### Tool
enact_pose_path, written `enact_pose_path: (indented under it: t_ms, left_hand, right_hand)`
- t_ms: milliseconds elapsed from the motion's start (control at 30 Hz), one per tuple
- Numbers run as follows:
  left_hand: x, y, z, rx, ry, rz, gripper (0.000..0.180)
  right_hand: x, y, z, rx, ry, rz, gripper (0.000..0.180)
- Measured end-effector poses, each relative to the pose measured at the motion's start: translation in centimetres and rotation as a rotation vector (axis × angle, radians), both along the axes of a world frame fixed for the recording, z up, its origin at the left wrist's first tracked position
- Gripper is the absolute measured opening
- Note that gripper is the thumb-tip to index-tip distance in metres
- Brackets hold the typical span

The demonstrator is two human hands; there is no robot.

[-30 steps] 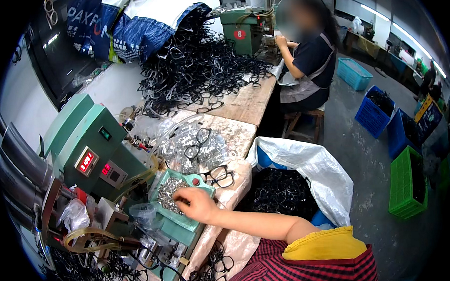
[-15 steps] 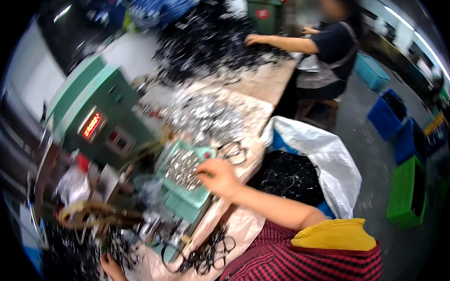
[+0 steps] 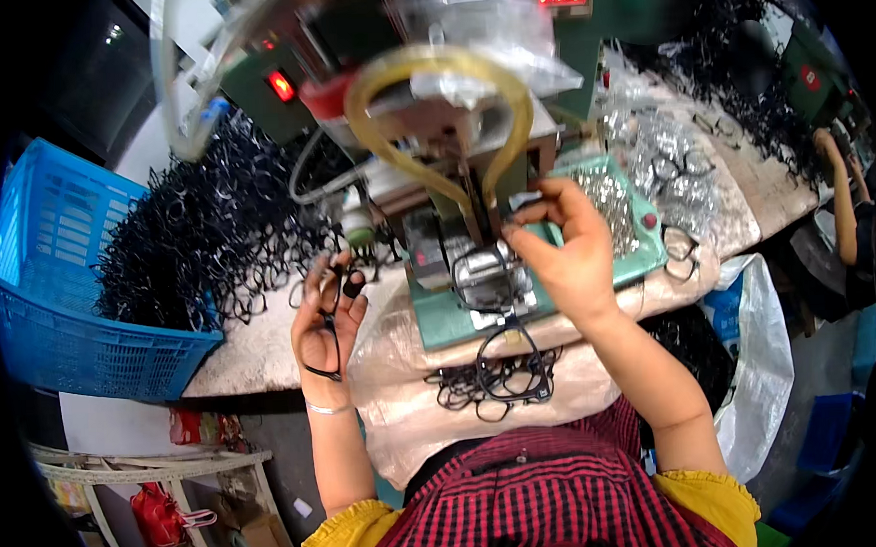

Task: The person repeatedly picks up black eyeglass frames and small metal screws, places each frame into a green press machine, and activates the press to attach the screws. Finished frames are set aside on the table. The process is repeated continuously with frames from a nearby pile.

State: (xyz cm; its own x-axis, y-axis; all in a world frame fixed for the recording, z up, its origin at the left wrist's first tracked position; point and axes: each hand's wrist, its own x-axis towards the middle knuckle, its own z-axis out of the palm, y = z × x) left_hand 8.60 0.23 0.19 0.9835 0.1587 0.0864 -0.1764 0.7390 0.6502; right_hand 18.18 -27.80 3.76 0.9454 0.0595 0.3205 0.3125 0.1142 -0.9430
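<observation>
My left hand (image 3: 326,321), palm up, has its fingers curled round a black eyeglass frame (image 3: 332,347) beside the machine. Another black eyeglass frame (image 3: 515,359) sits at the machine's metal jig (image 3: 501,295), one rim over the jig and the other toward me. Close to that frame's far right side, my right hand (image 3: 574,249) has thumb and forefinger pinched under the press head (image 3: 479,209). What is between these fingertips is too small to make out. Several loose black frames (image 3: 452,384) lie on the pinkish covering near my apron.
A green tray (image 3: 652,252) of small shiny metal parts adjoins the jig on the right. At left, a big heap of black frames (image 3: 195,224) stands by a blue crate (image 3: 102,333). A yellowish tube (image 3: 524,116) loops above the press. Another person's arm (image 3: 841,197) shows far right.
The view has swung to the left. My right hand has gone from the tray of metal parts to the press head. My left hand has moved from beside the heap, and now holds an eyeglass frame.
</observation>
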Motion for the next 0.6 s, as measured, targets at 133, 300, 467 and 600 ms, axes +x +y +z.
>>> enact_pose_path:
  t_ms: [133,300,467,600]
  left_hand:
    - [-1.7,-5.2,5.0,0.396,-0.143,0.144,0.061]
    - [1.4,-9.1,11.3,1.010,-0.533,0.635,0.024]
    - [2.0,-10.1,12.5,1.017,-0.414,0.722,0.022]
    - [-1.7,-12.4,10.4,0.481,-0.098,-0.125,0.030]
  right_hand:
    - [-0.4,0.1,-0.3,0.031,0.001,0.048,0.042]
    - [-0.5,1.1,1.0,0.191,0.124,0.191,0.049]
    - [-2.6,1.2,1.8,0.229,0.161,0.181,0.053]
    - [-3.2,-4.2,0.7,-0.263,-0.155,0.131,0.045]
